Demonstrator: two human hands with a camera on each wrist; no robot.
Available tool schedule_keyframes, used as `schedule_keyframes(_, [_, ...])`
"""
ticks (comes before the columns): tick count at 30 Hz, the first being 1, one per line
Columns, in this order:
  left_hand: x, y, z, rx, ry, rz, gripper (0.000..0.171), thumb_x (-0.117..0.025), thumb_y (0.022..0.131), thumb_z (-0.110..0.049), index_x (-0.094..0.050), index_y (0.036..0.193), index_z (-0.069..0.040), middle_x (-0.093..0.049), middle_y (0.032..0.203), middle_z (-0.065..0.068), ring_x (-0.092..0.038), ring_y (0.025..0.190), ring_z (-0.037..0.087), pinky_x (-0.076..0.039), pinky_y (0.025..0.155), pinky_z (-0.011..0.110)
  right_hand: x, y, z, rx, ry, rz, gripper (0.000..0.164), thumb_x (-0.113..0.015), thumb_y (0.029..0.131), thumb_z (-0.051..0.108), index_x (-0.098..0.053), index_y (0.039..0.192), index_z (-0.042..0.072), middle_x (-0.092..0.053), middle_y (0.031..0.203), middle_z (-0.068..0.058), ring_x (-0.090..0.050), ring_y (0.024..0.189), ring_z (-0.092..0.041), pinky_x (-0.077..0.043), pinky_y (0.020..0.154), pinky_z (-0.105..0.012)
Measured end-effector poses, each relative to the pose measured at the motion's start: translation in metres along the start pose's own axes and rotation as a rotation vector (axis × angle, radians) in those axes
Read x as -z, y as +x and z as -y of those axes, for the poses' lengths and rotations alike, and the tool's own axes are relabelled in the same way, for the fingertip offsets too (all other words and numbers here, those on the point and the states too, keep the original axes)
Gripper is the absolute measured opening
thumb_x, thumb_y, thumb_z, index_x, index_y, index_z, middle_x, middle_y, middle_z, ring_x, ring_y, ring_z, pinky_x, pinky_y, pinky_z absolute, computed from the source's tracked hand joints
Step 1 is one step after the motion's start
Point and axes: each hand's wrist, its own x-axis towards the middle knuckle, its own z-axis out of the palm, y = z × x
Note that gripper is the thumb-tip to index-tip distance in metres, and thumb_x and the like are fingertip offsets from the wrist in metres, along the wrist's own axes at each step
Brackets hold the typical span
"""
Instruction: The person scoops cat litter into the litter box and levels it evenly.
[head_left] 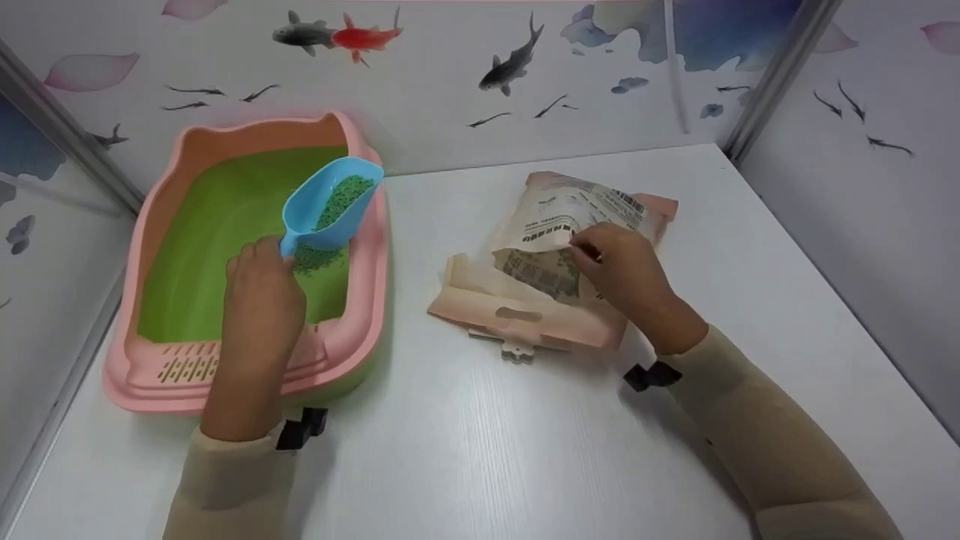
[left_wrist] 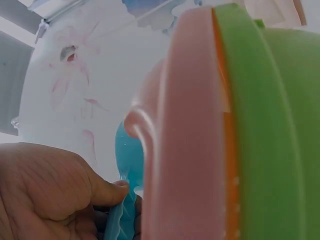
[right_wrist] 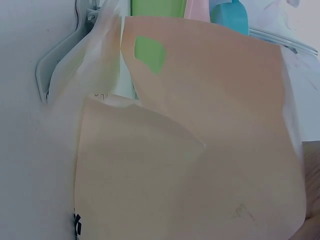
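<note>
My left hand (head_left: 264, 300) grips the handle of a blue scoop (head_left: 304, 201) loaded with green pellets (head_left: 346, 196). The scoop is tilted above the right side of a litter box (head_left: 367, 300) with a pink rim and a green base. More green pellets lie on the box floor below it. In the left wrist view the thumb presses along the scoop handle (left_wrist: 122, 215). On the right, my right hand (head_left: 626, 274) pinches the opening edge of a pale pink printed bag (head_left: 555, 217), which lies on the table with its mouth gaping. The bag fills most of the right wrist view.
A metal clip (head_left: 517, 351) sits under the bag's front flap, which has an oval handle hole. The white table (head_left: 465, 442) is bounded by walls (head_left: 427, 97) painted with fish. The litter box stands against the back left corner.
</note>
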Motion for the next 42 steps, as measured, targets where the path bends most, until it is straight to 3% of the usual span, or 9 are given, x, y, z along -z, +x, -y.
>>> schedule_keyframes(3, [0.002, 0.003, 0.006, 0.012, 0.007, -0.003, 0.037, -0.040, 0.111, -0.008, -0.047, 0.139, 0.015, -0.055, 0.125, 0.033, -0.047, 0.118, 0.048, -0.043, 0.106, 0.061, 0.000, -0.001, -0.001, 0.006, 0.002, 0.001, 0.012, -0.068, 0.100, 0.013, -0.075, 0.099, 0.002, -0.072, 0.096, -0.012, -0.066, 0.082, -0.024, -0.055, 0.070, -0.037])
schedule_keyframes(8, [0.004, 0.011, 0.017, -0.028, 0.036, -0.026, 0.033, -0.042, 0.109, -0.005, -0.050, 0.131, 0.019, -0.056, 0.116, 0.036, -0.048, 0.107, 0.048, -0.044, 0.095, 0.060, 0.000, -0.001, -0.001, 0.016, 0.013, -0.004, 0.012, -0.067, 0.100, 0.011, -0.075, 0.098, 0.002, -0.071, 0.093, -0.012, -0.066, 0.080, -0.025, -0.055, 0.069, -0.038])
schedule_keyframes(18, [0.004, 0.026, 0.037, 0.005, 0.078, 0.029, 0.037, -0.040, 0.110, -0.007, -0.047, 0.134, 0.019, -0.054, 0.119, 0.037, -0.049, 0.111, 0.050, -0.045, 0.098, 0.061, 0.002, 0.001, 0.001, -0.011, 0.003, 0.030, 0.013, -0.067, 0.101, 0.012, -0.075, 0.099, 0.002, -0.072, 0.095, -0.012, -0.063, 0.083, -0.025, -0.051, 0.072, -0.038])
schedule_keyframes(32, [0.017, 0.026, 0.054, -0.018, 0.141, 0.016, 0.033, -0.039, 0.109, -0.006, -0.050, 0.124, 0.021, -0.053, 0.109, 0.036, -0.049, 0.104, 0.051, -0.044, 0.095, 0.063, 0.002, 0.000, 0.001, -0.001, 0.015, 0.014, 0.013, -0.067, 0.100, 0.013, -0.074, 0.096, 0.003, -0.069, 0.089, -0.011, -0.059, 0.078, -0.023, -0.046, 0.067, -0.035])
schedule_keyframes(38, [0.029, 0.032, 0.060, 0.015, 0.149, 0.098, 0.033, -0.037, 0.111, -0.010, -0.049, 0.124, 0.018, -0.051, 0.108, 0.032, -0.047, 0.105, 0.048, -0.044, 0.097, 0.063, 0.002, 0.000, 0.000, 0.024, -0.020, 0.016, 0.013, -0.067, 0.101, 0.013, -0.075, 0.099, 0.003, -0.072, 0.095, -0.012, -0.061, 0.081, -0.024, -0.049, 0.070, -0.036])
schedule_keyframes(42, [0.038, 0.036, 0.064, 0.030, 0.174, 0.137, 0.032, -0.036, 0.111, -0.011, -0.050, 0.122, 0.017, -0.051, 0.104, 0.029, -0.048, 0.098, 0.043, -0.047, 0.085, 0.056, 0.001, 0.000, 0.000, 0.017, -0.010, 0.018, 0.013, -0.068, 0.100, 0.013, -0.075, 0.100, 0.003, -0.071, 0.094, -0.012, -0.059, 0.079, -0.024, -0.046, 0.068, -0.035])
